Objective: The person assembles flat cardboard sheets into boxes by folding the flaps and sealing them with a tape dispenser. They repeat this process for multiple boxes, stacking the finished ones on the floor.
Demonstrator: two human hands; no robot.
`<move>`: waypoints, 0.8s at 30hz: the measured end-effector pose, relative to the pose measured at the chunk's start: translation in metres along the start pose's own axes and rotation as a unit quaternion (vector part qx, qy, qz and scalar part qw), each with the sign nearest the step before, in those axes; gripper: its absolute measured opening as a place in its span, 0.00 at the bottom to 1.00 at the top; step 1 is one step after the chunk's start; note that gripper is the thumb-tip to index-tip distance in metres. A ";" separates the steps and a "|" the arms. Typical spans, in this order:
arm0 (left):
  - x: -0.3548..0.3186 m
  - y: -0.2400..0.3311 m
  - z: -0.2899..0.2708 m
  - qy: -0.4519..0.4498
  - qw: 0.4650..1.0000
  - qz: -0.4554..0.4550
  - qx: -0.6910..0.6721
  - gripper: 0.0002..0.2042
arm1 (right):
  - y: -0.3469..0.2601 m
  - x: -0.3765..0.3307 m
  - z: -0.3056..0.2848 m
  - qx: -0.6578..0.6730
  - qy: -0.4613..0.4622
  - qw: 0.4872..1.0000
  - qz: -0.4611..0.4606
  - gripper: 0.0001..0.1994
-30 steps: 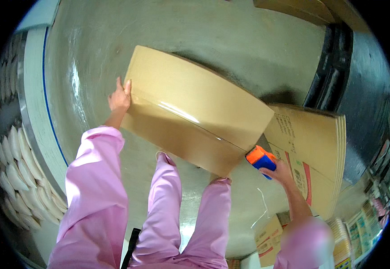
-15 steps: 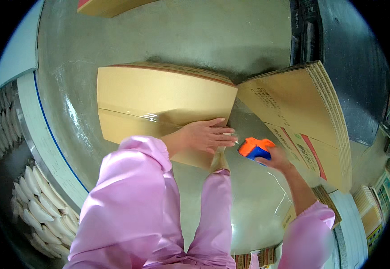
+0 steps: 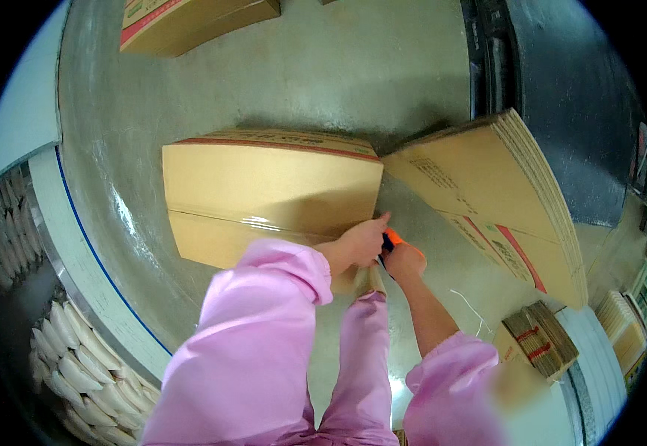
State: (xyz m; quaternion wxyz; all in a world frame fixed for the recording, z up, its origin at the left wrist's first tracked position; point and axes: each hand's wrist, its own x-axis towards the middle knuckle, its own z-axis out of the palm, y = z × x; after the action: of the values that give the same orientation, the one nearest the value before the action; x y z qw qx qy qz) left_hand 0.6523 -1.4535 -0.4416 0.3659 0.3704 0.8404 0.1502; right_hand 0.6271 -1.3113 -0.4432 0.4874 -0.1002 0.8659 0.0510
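A cardboard box [image 3: 264, 178] lies before me with a strip of clear tape along the seam of its upper face. Beside the box's near right corner, my right hand [image 3: 404, 262] is wrapped round an orange and blue tape dispenser [image 3: 391, 239], largely hidden by the fingers. My left hand [image 3: 363, 239] meets it there, its fingers drawn together against the dispenser's left side. What the left fingers pinch, if anything, is hidden. Both forearms wear pink sleeves.
Flattened cartons [image 3: 487, 201] lean in a stack at the right, near a dark panel [image 3: 569, 111]. Another carton [image 3: 204, 26] is at the far left. White filled bags [image 3: 78, 357] are piled at the lower left. Strapped cardboard [image 3: 539, 338] sits lower right, near a loose white strand [image 3: 470, 308].
My left hand has left its flat position on the box's right end and closed up. My right hand has brought the tape dispenser leftward against it. The view has shifted slightly.
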 end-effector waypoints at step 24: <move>-0.533 -0.035 0.042 0.854 0.176 -0.410 -0.266 0.21 | -0.220 -0.111 -0.205 0.442 0.365 0.788 -0.226 0.18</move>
State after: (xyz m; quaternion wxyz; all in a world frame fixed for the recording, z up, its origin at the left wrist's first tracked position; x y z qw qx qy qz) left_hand 0.9086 -1.8685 -0.2208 -0.4932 -0.5054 0.5725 0.4167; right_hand 0.5611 -1.5504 -0.2399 0.1237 -0.0782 0.8598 -0.4892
